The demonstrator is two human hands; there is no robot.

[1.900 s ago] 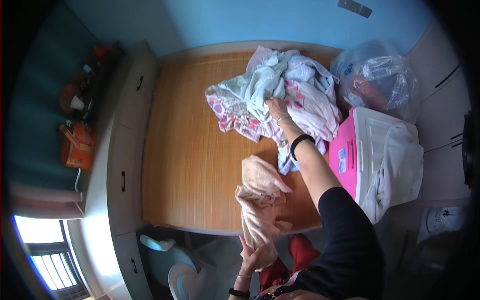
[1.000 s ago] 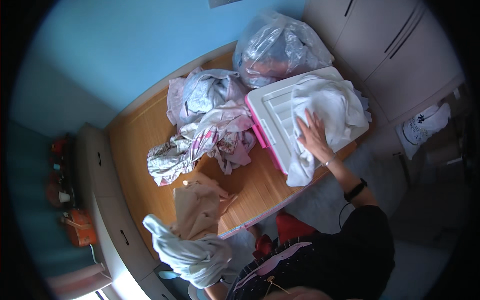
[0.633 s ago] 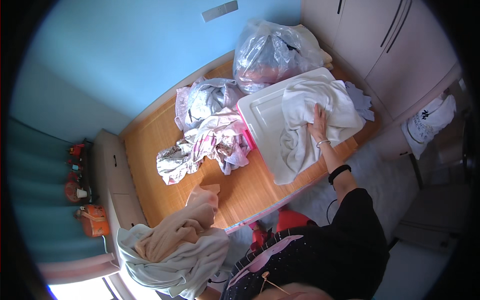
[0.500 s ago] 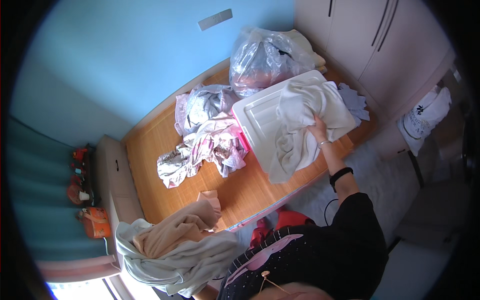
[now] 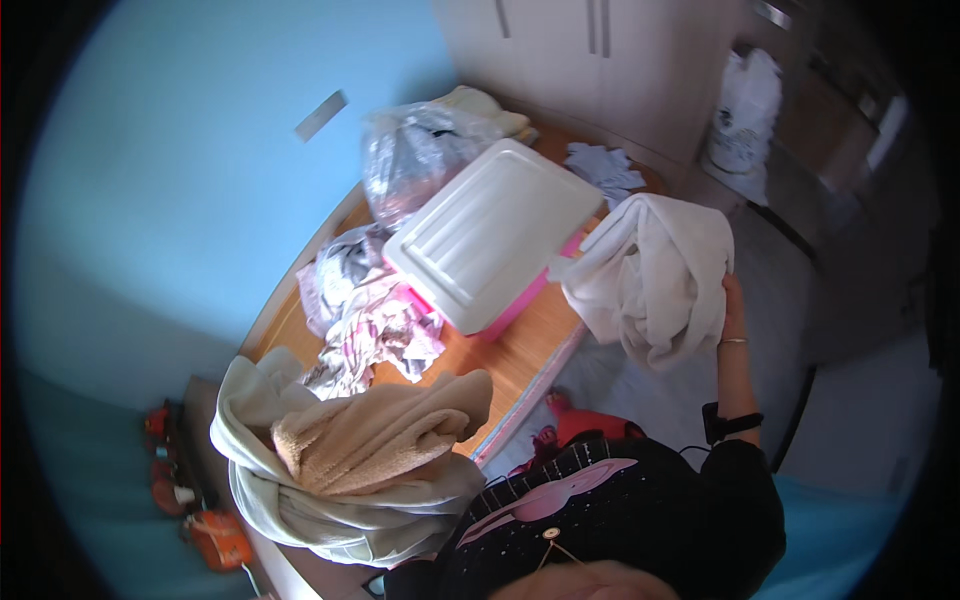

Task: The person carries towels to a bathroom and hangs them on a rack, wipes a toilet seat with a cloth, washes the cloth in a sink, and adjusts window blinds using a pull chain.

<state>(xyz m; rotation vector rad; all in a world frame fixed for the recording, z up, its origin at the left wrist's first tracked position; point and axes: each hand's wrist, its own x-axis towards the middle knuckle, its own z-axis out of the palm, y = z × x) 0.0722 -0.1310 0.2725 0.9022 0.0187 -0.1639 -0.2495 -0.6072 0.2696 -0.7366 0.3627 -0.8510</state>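
My right hand [image 5: 734,303] grips a white soft garment or cloth [image 5: 650,280], which hangs in a loose bunch over the floor beside the bed. The fingers are partly hidden behind its folds. On my left arm rests a bundle of a pale grey-green cloth [image 5: 370,535] with a tan fleecy cloth [image 5: 370,440] on top. My left hand is hidden under this bundle. A pink storage box with a whitish lid [image 5: 500,235] stands on the bed between the two loads, its lid bare.
Crumpled pink and grey clothes [image 5: 375,325] lie left of the box on the wooden-slat bed mat [image 5: 530,365]. Behind it sit a clear plastic bag [image 5: 425,155] and a grey-blue cloth [image 5: 605,170]. A white bag [image 5: 745,120] is by the wardrobe [image 5: 600,70].
My right hand has lifted the white cloth off the box lid and carried it right, past the bed's edge. My view has turned right. The bundle stays on my left arm.
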